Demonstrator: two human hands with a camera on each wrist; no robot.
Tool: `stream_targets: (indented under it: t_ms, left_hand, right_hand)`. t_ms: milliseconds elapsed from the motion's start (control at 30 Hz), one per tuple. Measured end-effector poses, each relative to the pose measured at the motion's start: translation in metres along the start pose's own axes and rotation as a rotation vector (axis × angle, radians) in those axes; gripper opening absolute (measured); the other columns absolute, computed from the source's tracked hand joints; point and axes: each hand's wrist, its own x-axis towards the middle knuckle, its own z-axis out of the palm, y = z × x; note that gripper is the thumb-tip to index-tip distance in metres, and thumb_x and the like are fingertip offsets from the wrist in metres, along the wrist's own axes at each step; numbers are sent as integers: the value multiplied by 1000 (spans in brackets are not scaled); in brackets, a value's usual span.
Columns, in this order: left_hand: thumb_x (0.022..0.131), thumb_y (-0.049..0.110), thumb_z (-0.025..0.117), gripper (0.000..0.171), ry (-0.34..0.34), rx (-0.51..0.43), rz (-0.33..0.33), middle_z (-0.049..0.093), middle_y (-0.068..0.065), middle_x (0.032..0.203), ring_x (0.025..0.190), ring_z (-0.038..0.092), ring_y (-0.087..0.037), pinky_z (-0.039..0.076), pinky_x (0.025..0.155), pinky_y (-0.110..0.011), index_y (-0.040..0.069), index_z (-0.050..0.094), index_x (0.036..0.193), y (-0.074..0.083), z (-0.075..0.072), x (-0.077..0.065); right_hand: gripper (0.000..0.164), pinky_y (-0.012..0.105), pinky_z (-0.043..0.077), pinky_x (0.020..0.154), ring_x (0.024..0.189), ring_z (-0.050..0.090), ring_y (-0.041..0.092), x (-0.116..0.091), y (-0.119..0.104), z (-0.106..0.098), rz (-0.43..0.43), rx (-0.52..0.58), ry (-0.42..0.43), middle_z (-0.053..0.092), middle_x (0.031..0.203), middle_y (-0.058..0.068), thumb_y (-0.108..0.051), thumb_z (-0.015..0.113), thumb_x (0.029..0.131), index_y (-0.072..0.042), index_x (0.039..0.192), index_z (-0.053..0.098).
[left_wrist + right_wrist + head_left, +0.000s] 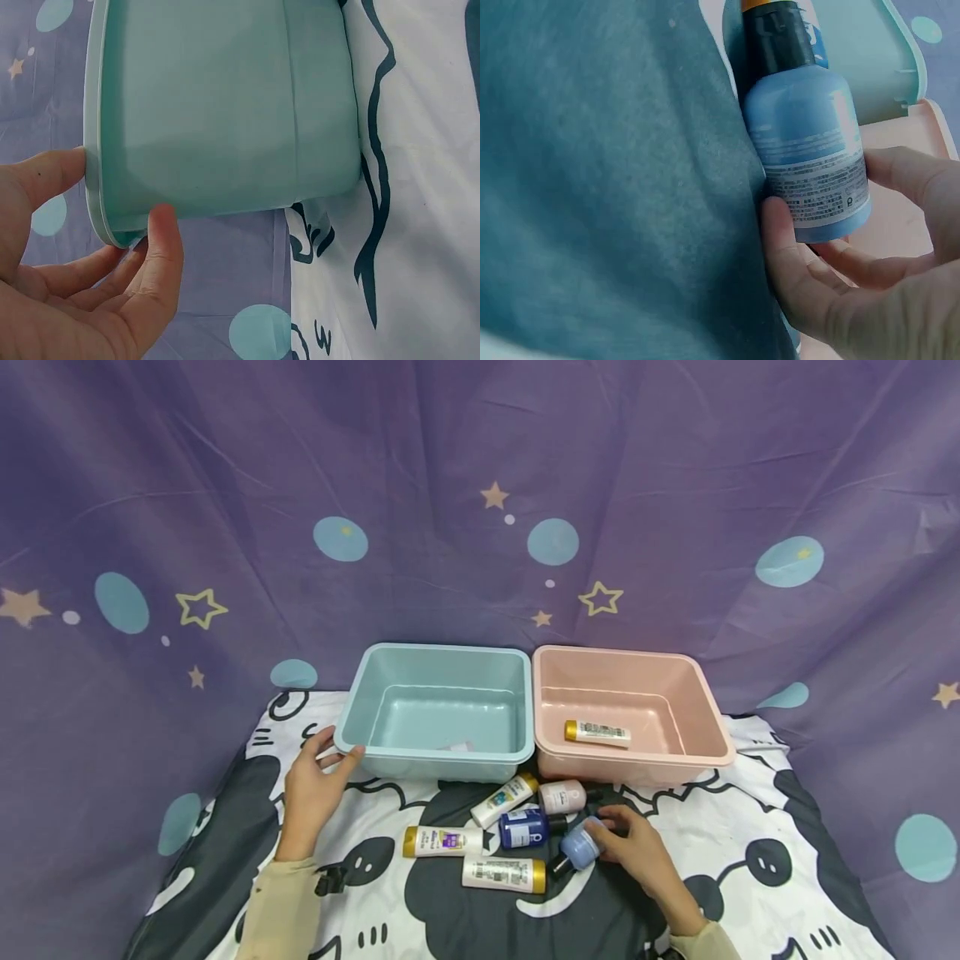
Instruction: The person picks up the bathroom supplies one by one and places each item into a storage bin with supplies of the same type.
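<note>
My left hand (312,789) grips the near left corner of the light blue bin (435,763). In the left wrist view, the thumb lies on the rim and the fingers are under the corner. My right hand (637,853) holds the base of a light blue bottle (810,150) with a black cap. The bottle is tilted, its cap toward the lower left in the head view. Beside it lie a dark blue bottle (523,828) and a pale pink bottle (562,797). Three white tubes with gold caps, including a tube (501,873) at the front, lie left of it.
A pink bin (637,758) stands right of the blue one, with a gold-capped tube (598,733) inside. Something small and pale (459,747) shows behind the blue bin's front rim. A purple curtain (450,443) hangs behind the patterned cloth (405,910).
</note>
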Motion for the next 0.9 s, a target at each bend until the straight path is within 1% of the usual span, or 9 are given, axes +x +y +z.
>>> stream_targets:
  t_ms: [100, 200, 433, 667, 767, 900]
  left_hand:
    - [95, 40, 70, 69, -4, -13, -2, 56, -20, 138, 112, 64, -35, 56, 84, -50, 3, 46, 148, -1, 0, 1]
    - [95, 38, 71, 68, -6, -32, -4, 56, -21, 139, 113, 64, -37, 55, 86, -53, 3, 46, 148, -2, 1, 2]
    - [93, 40, 72, 70, 0, -62, -20, 56, -21, 139, 114, 63, -38, 55, 88, -53, 4, 46, 148, -4, 2, 1]
    - [93, 40, 73, 71, -3, -89, -26, 56, -22, 139, 115, 62, -38, 55, 89, -53, 5, 46, 149, -6, 2, 1]
    - [93, 40, 73, 71, -3, -90, -28, 56, -22, 138, 115, 62, -37, 54, 89, -53, 5, 46, 149, -7, 2, 1]
    - [93, 38, 74, 69, 0, -87, -29, 58, -21, 137, 114, 63, -36, 55, 88, -51, 5, 47, 148, -7, 3, 2]
  right_hand:
    - [47, 38, 61, 67, 87, 67, 25, -2, 0, -2, 12, 75, -30, 63, 110, 22, -14, 78, 89, 10, 125, 59]
    - [46, 40, 61, 71, 93, 66, 25, -4, 0, -4, 16, 133, -52, 62, 113, 23, -8, 76, 88, 11, 126, 57]
    - [52, 38, 60, 74, 97, 64, 24, -7, -3, -6, 50, 227, -80, 64, 114, 21, -3, 77, 85, 10, 131, 55]
    - [58, 36, 59, 78, 102, 64, 24, -10, -14, -10, 23, 259, -89, 62, 120, 23, -2, 77, 85, 7, 136, 51]
    - [59, 36, 58, 81, 104, 64, 23, -14, -23, -12, 7, 280, -92, 61, 123, 24, -1, 75, 85, 6, 138, 49]
    - [58, 35, 57, 84, 105, 64, 22, -18, -40, -14, -39, 300, -102, 59, 126, 25, 0, 73, 87, 7, 138, 47]
